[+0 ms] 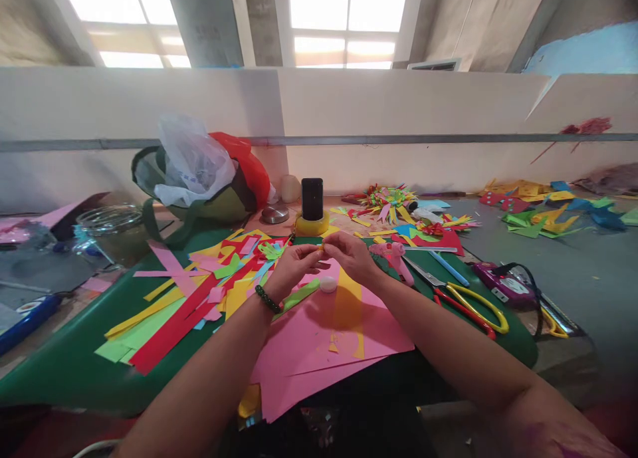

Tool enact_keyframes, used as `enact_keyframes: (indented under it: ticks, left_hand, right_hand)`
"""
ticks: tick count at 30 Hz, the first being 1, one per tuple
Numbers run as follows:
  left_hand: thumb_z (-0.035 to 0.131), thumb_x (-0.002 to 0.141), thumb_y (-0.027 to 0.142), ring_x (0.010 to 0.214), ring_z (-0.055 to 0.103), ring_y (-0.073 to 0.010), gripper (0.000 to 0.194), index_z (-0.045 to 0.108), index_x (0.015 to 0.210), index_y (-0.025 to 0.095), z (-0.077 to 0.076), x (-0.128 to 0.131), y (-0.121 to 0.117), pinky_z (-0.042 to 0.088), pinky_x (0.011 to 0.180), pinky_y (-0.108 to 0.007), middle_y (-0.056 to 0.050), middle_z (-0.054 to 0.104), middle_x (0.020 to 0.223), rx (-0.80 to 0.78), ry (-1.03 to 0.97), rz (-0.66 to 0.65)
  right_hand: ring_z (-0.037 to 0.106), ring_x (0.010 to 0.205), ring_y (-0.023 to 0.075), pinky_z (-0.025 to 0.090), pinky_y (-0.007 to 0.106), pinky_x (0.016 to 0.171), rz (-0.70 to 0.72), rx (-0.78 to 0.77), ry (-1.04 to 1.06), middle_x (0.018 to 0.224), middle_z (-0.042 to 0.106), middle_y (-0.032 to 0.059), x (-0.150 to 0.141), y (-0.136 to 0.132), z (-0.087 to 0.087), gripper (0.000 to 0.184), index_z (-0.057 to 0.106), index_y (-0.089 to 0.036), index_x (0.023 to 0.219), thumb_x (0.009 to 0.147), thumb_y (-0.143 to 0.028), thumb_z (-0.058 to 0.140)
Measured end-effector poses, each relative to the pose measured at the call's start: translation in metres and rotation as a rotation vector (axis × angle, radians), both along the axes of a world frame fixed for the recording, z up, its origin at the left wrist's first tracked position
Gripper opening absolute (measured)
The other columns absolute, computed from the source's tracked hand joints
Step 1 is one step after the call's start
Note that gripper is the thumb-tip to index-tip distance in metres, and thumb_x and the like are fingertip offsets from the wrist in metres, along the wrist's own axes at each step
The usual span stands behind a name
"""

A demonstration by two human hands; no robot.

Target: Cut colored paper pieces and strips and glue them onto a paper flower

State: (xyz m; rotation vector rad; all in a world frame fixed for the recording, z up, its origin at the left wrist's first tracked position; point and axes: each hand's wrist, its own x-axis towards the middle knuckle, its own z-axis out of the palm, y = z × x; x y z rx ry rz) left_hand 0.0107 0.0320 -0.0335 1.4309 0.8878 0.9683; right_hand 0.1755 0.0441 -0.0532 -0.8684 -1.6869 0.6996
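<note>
My left hand (pixel 294 266) and my right hand (pixel 351 253) meet above a pink paper sheet (pixel 319 342), fingertips pinched together on a small yellow paper piece (pixel 321 248). A dark bead bracelet (pixel 268 299) circles my left wrist. Under the hands lie a small white round object (pixel 328 284) and a green paper strip (pixel 299 296). A yellow strip (pixel 349 312) lies on the pink sheet.
Coloured paper strips (pixel 174 312) litter the green mat (pixel 64 365) at left. Scissors with yellow and red handles (pixel 468 302) lie at right. A phone (pixel 312 199) stands in a yellow tape roll. A bag (pixel 199 172), a glass jar (pixel 112 229) and paper flowers (pixel 389 199) sit behind.
</note>
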Motion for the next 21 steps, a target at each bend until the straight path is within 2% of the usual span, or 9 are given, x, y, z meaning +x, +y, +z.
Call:
enact_keyframes:
  ticks: [6,11,16,21]
  left_hand:
    - [0.086,0.054,0.053,0.084,0.073,-0.0251,0.051,0.069,0.085,0.016,0.0013,0.0001,-0.0011,0.049,0.068,-0.028,-0.007,0.075,0.084,-0.019,0.022,0.014]
    - [0.086,0.058,0.050,0.086,0.073,-0.0237,0.049,0.069,0.089,0.016,0.0001,-0.0007,-0.0001,0.050,0.071,-0.028,-0.008,0.074,0.088,-0.046,-0.002,-0.008]
    - [0.088,0.057,0.046,0.085,0.073,-0.0231,0.049,0.068,0.090,0.016,-0.0037,-0.0026,0.0038,0.051,0.071,-0.028,-0.007,0.074,0.087,-0.072,-0.026,-0.011]
    - [0.086,0.062,0.045,0.086,0.073,-0.0228,0.046,0.067,0.092,0.015,-0.0047,-0.0049,0.0058,0.050,0.071,-0.027,-0.008,0.074,0.088,-0.111,-0.090,-0.057]
  right_hand:
    - [0.058,0.062,0.0145,0.046,0.028,0.058,-0.034,0.009,-0.016,0.067,0.062,0.0002,-0.0012,-0.0015,0.0009,0.017,0.059,-0.020,0.074,0.080,-0.035,0.061]
    - [0.056,0.061,0.0134,0.045,0.027,0.056,-0.035,0.003,-0.009,0.066,0.061,-0.0008,-0.0002,0.0013,-0.0007,0.011,0.060,-0.020,0.073,0.076,-0.031,0.064]
    - [0.058,0.063,0.0140,0.048,0.028,0.059,-0.009,-0.020,0.025,0.069,0.062,-0.0007,0.0006,0.0057,-0.0041,0.013,0.058,-0.021,0.077,0.072,-0.030,0.065]
    - [0.063,0.070,0.0158,0.051,0.030,0.064,0.024,-0.042,0.051,0.077,0.065,0.0015,0.0008,0.0055,-0.0041,0.020,0.057,-0.021,0.088,0.075,-0.033,0.065]
